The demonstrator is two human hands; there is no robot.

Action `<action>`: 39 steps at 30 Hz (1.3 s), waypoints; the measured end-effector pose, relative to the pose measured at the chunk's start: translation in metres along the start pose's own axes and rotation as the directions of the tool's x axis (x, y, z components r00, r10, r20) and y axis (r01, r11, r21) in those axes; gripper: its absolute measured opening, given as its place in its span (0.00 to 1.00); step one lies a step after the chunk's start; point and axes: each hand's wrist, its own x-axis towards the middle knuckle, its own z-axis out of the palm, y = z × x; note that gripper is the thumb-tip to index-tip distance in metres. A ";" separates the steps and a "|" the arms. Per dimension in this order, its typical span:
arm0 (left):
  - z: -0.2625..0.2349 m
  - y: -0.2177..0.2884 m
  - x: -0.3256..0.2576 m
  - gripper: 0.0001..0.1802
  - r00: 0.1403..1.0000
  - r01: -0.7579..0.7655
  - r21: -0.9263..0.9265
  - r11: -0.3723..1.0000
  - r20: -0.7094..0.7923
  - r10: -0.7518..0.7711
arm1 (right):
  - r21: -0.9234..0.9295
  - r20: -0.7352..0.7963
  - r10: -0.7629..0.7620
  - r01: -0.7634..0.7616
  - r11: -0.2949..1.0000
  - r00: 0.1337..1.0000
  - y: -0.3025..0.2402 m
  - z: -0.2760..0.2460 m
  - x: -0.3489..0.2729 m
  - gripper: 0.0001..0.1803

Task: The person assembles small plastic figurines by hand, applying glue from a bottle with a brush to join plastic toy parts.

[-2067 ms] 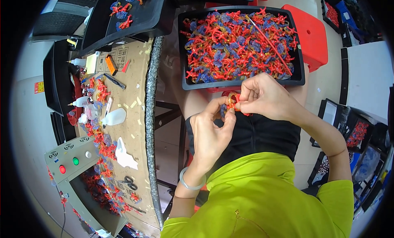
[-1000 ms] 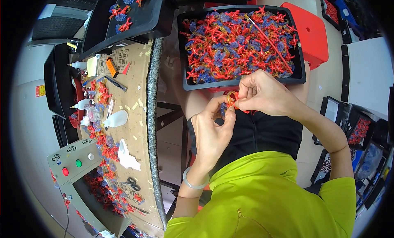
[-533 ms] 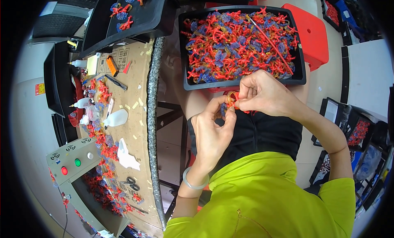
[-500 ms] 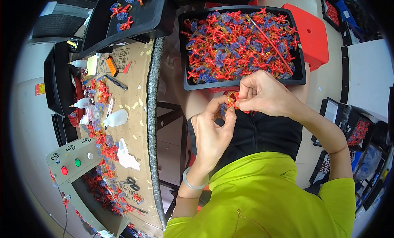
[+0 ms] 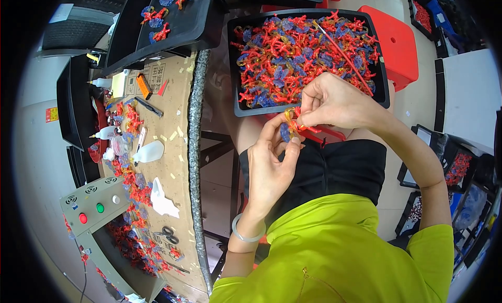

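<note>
Head cam: red-blue pc (image 5: pixel 293 126) pinched btwn both hands (image 5: pixel 269 164) (image 5: pixel 337 104).

Cardboard-covered table (image 5: pixel 175 107) with a white bottle (image 5: pixel 150 152)
Red and blue pieces (image 5: pixel 137 192) lie left of the bottle; white scrap (image 5: pixel 163 199) and black scissors (image 5: pixel 169 235) on its near side, orange object (image 5: pixel 144 87) beyond it.

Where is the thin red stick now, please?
In the head view, the stick slants across the right side of the pieces in the black tray, beyond the right hand.

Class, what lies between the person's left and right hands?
The head view shows a small red, blue and yellow piece, pinched by left hand and right hand.
</note>
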 end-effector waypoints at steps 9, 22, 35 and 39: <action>-0.007 0.005 0.005 0.11 0.995 0.094 -0.112 0.989 0.050 -0.089 | 0.040 0.026 0.007 -0.008 0.999 1.000 0.004 -0.001 0.004 0.11; -0.020 0.004 0.011 0.07 0.982 0.176 -0.254 0.951 0.105 -0.154 | 0.180 0.059 -0.067 0.055 0.982 0.996 0.002 0.000 -0.013 0.10; -0.015 0.009 0.010 0.07 0.990 0.140 -0.196 0.971 0.045 -0.134 | 0.215 0.030 -0.061 0.053 0.975 0.998 0.004 0.002 -0.011 0.08; -0.014 0.009 0.009 0.07 0.990 0.137 -0.186 0.973 0.046 -0.131 | 0.202 0.018 -0.069 0.064 0.977 0.997 0.004 0.003 -0.011 0.08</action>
